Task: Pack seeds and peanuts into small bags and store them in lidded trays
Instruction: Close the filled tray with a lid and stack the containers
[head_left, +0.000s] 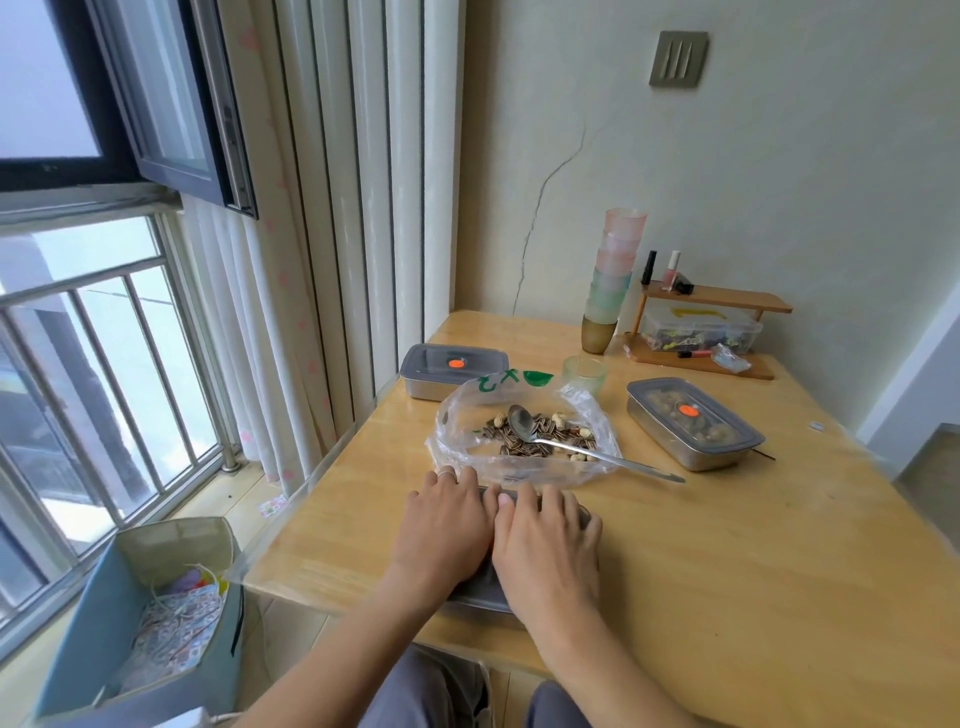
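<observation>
Head view: we press our left hand (444, 525) and right hand (545, 545) flat, fingers straight, on the lidded tray (480, 590) at the desk (727, 571) near edge; green print on the bag (493, 387) is illegible.

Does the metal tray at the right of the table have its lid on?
Yes, shut. A grey lid with an orange dot covers the metal tray; round pieces show dimly through it.

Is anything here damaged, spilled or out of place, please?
The wall behind the table has a long crack running upward. The seeds and peanuts all seem to lie on the plastic bag, not spilled.
</observation>
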